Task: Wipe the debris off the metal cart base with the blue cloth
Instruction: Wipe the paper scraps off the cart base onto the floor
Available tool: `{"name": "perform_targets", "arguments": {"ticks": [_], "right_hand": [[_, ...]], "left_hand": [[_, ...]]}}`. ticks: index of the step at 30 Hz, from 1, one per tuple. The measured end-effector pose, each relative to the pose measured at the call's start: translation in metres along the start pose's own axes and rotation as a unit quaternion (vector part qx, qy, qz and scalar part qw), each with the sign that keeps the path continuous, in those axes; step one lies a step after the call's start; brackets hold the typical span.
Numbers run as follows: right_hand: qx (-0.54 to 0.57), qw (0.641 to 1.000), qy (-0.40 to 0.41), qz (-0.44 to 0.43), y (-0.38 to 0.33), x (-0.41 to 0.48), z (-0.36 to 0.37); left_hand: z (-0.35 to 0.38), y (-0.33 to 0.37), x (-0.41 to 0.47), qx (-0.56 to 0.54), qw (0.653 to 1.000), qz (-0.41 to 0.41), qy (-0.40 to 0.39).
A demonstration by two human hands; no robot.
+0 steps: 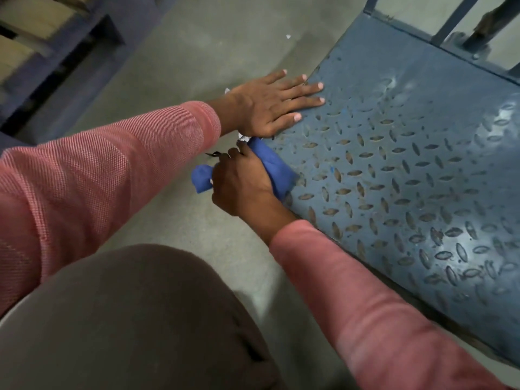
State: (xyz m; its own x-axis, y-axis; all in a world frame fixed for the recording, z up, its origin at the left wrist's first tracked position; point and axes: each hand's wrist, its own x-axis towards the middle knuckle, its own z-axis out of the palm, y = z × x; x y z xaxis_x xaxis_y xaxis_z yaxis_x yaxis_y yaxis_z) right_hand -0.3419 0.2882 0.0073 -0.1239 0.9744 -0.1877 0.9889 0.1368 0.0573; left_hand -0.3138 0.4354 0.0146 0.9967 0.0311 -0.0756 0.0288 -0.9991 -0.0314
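The metal cart base (pixel 408 153) is a blue-grey diamond-tread plate that fills the right side of the head view. My left hand (pixel 270 105) lies flat with fingers spread on its left edge. Just below it, my right hand (pixel 242 187) is closed around the blue cloth (pixel 274 167), bunched at the plate's left edge. One end of the cloth hangs out over the floor on the left. Small white scraps of debris (pixel 244 137) show between my two hands at the edge.
The grey concrete floor (pixel 183 66) lies left of the cart, with a small white scrap (pixel 288 36) further off. A dark blue rack (pixel 56 52) stands at the upper left. The cart's upright bars (pixel 455 21) rise at the far end. My knee (pixel 126 319) fills the bottom.
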Motion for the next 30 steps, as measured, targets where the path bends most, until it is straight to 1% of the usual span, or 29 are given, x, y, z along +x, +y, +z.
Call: {"name": "perform_targets", "arguments": {"ticks": [1,2,4,6,7,9,11,12,14,16,19,21,23,25,27,28,30], "right_hand": [[-0.015,1.000,-0.008,-0.003,-0.003,0.000,-0.001],[-0.014,1.000,0.001,-0.009,-0.004,-0.006,0.001],[0.036,0.996,0.057,-0.054,-0.001,-0.028,0.012],[0.096,0.984,0.127,-0.084,0.006,-0.048,0.026],[0.100,0.982,0.137,-0.088,0.008,-0.048,0.030],[0.074,0.984,0.129,-0.096,0.011,-0.028,0.026],[0.052,0.995,0.057,-0.067,0.009,-0.009,0.010],[0.055,0.995,0.051,-0.058,0.008,-0.006,0.007],[0.082,0.990,0.071,-0.085,0.012,-0.018,0.009],[0.108,0.981,0.108,-0.118,0.021,-0.050,0.025],[0.203,0.962,0.129,-0.127,0.044,-0.104,0.038],[0.257,0.954,0.121,-0.091,0.055,-0.136,0.036],[0.292,0.948,0.129,-0.010,0.058,-0.157,0.036],[0.279,0.943,0.154,0.094,0.051,-0.161,0.039],[0.224,0.947,0.157,0.168,0.038,-0.148,0.039],[0.200,0.951,0.154,0.180,0.032,-0.137,0.039],[0.181,0.959,0.145,0.164,0.021,-0.110,0.038]], "left_hand": [[-0.002,0.001,0.000,-0.001,1.000,-0.002,-0.006],[-0.003,0.001,0.001,-0.002,1.000,-0.004,-0.012],[-0.004,0.003,0.002,0.004,1.000,-0.009,-0.015],[-0.003,0.002,0.002,0.008,1.000,-0.011,-0.017],[-0.002,0.002,0.001,0.004,1.000,-0.015,-0.016],[-0.001,0.003,-0.001,-0.005,1.000,-0.026,-0.014],[-0.002,0.005,-0.001,-0.006,0.999,-0.028,-0.017],[-0.002,0.006,-0.001,-0.004,0.999,-0.030,-0.017],[-0.002,0.007,-0.001,0.001,0.999,-0.035,-0.017],[-0.002,0.007,-0.002,0.003,0.999,-0.036,-0.015],[0.001,0.006,-0.003,-0.005,0.999,-0.036,-0.008],[0.002,0.005,-0.003,-0.011,0.999,-0.039,-0.005],[0.002,0.006,-0.003,-0.017,0.999,-0.038,-0.006],[0.001,0.006,-0.003,-0.019,0.999,-0.037,-0.005],[0.000,0.006,-0.003,-0.021,0.999,-0.039,-0.004],[0.001,0.007,-0.003,-0.023,0.999,-0.039,-0.006],[0.001,0.007,-0.003,-0.020,0.999,-0.037,-0.008]]}}
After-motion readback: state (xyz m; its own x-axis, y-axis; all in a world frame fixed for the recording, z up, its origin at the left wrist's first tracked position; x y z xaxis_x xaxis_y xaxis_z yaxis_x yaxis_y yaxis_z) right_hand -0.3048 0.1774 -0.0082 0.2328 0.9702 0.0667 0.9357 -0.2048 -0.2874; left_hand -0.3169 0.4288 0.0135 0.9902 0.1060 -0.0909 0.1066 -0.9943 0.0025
